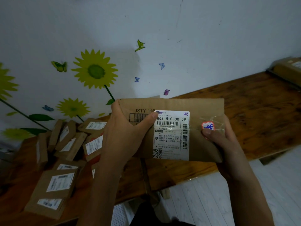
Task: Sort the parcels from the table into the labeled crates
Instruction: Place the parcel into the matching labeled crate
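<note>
Table [254,121] runs wood-brown under the wall w/ sunflower decals [95,70]; it's the landmark here. Pile [65,154] of small parcels sits heaped on the table's left end, labels facing all ways, prob. still unsorted. One more box [288,70] rests at the table's far right, blurred. No crates in view.

Parcel [172,129] is held up above the table's middle, flat face turned to the camera, likely so the label [171,135] can be read before choosing a crate. Long axis runs left-right, tape seam along it; label text upright, top edge toward the wall.

Left hand [123,136] clamps the parcel's left end, thumb across the front by the barcode. Right hand [228,144] grips the right end, thumb pressed just under a red sticker [208,126].
</note>
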